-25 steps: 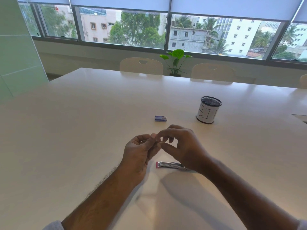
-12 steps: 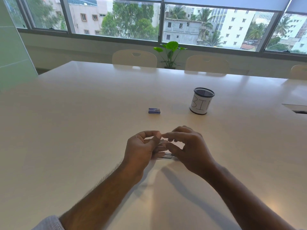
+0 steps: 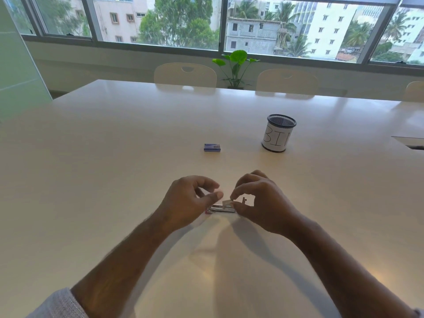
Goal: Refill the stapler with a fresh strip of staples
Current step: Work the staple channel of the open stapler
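Metal is glinting where the stapler (image 3: 221, 208) is lying on the desk (image 3: 114, 157) between both hands. A small strip (image 3: 227, 202) is being pinched by the right hand (image 3: 259, 200); the left hand (image 3: 190, 200), half-curled, is holding nothing clearly. The strip should be lowered level, straight along the channel.

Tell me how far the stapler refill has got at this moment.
Done: the stapler lies on the table between both hands. In hand: the right hand pinches a small pale piece, probably the staple strip, just above it; the left hand hovers beside. Left: seating the strip and closing. The staple box sits apart.
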The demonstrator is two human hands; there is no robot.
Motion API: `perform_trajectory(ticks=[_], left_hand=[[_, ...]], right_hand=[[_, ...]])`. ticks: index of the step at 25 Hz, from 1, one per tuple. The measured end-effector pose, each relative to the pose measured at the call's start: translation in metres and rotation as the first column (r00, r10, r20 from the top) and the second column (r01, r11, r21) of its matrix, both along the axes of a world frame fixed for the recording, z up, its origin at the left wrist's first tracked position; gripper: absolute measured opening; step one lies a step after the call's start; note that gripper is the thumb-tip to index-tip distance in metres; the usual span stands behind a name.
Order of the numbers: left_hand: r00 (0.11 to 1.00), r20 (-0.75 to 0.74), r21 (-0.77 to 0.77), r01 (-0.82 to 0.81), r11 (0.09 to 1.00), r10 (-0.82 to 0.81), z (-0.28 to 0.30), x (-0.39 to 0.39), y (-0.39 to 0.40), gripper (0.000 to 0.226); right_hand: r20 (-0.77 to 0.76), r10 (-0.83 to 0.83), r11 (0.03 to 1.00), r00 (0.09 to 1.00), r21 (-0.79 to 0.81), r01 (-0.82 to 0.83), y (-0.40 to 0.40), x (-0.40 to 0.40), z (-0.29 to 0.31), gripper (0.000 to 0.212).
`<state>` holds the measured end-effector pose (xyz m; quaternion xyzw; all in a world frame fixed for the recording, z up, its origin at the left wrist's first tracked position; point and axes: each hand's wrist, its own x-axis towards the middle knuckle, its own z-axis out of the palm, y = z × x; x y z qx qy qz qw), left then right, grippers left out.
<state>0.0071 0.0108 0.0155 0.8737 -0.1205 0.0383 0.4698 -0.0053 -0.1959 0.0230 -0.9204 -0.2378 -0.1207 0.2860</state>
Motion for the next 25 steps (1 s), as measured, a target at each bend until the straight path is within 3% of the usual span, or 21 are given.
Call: perform_trajectory(ticks=[2,4,11,25], left_hand=[[0.994,-0.009,0.204,0.112,0.973,-0.113,-0.004,0.002,0.004,0.027],[0.988,-0.036,0.275,0.152,0.949,-0.147,-0.007,0.002,0.004,0.030],[0.993,-0.045,0.244,0.119,0.962,-0.112,-0.010,0.004,0.003,0.018],[0.992,-0.049,0.244,0.123,0.962,-0.115,-0.011,0.004,0.003,0.015]], right_hand=[[-0.002,-0.006,0.996,1.000,-0.094,0.006,0.002,-0.001,-0.001,0.009],[0.004,-0.016,0.991,1.000,-0.135,0.016,0.003,0.000,-0.002,0.010],[-0.013,-0.033,0.992,0.999,-0.125,0.031,0.001,0.000,-0.003,0.008],[-0.058,0.003,0.982,0.998,-0.186,-0.014,0.002,-0.001,-0.002,0.008]])
